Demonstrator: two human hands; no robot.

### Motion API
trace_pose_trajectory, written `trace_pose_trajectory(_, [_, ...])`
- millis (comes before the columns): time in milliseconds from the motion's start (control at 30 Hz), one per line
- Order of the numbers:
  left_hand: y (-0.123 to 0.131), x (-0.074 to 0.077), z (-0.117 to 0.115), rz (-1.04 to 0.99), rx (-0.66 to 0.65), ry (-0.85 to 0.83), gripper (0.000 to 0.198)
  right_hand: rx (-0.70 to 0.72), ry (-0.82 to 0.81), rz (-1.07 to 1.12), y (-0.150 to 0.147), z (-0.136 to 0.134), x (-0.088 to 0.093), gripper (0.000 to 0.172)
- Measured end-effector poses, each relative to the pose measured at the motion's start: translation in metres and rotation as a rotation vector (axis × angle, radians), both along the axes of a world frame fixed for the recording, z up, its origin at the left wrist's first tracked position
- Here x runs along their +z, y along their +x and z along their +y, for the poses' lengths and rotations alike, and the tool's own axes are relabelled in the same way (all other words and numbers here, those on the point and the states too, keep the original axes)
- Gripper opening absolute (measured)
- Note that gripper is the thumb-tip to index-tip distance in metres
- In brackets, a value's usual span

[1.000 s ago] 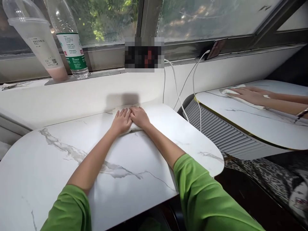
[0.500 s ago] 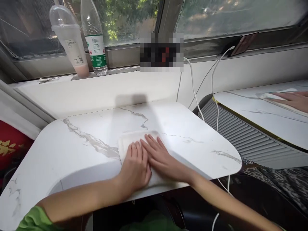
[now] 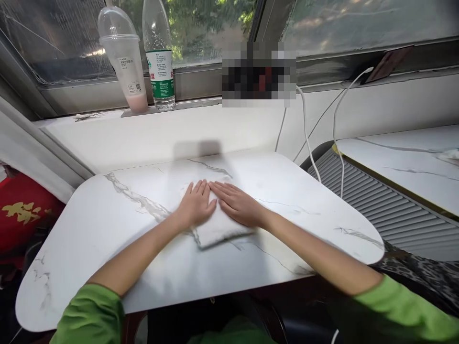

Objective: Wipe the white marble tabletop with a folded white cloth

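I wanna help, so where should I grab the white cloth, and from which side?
I'd probably pinch the white cloth by its near edge, coming from the camera's side. It lies flat on the table; the left hand and right hand rest on its farther part, leaving that edge uncovered.

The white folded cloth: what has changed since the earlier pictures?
The white folded cloth moved away from the white wall, then partly back. The bare left hand and right hand stayed on it; the clear domed plastic cup and green-labelled bottle stayed put.
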State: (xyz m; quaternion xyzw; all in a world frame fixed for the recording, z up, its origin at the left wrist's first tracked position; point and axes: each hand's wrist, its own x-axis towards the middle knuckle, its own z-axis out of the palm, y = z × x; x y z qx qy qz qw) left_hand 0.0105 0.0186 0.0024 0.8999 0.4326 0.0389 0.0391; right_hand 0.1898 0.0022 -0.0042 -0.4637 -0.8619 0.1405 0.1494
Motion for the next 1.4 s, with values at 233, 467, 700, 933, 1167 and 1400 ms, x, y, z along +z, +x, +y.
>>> trace_pose_trajectory(233, [-0.025,0.003,0.09,-0.041,-0.098,0.105,0.051,-0.296,0.233,-0.062,-0.044,0.071,-0.012,0.054])
trace_pose_trajectory(467, [-0.05,0.002,0.107,-0.145,0.136,0.303,0.033,-0.202,0.26,0.016,-0.064,0.127,-0.011,0.048])
trace_pose_trajectory(700, [-0.041,-0.002,0.108,-0.203,0.309,0.137,0.042,-0.209,0.219,0.147,-0.068,0.142,-0.019,0.047])
trace_pose_trajectory(933, [-0.041,-0.007,0.067,-0.145,0.281,0.115,0.051,-0.256,0.12,0.196,-0.069,0.103,-0.012,0.049])
trace_pose_trajectory(1167, [-0.067,-0.007,-0.07,-0.135,0.118,0.144,0.057,-0.151,0.103,0.118,-0.076,-0.043,-0.012,0.052])
trace_pose_trajectory(1400, [-0.111,0.003,-0.133,-0.185,0.12,-0.044,0.067,0.049,-0.175,0.23,-0.086,-0.094,-0.003,0.057])
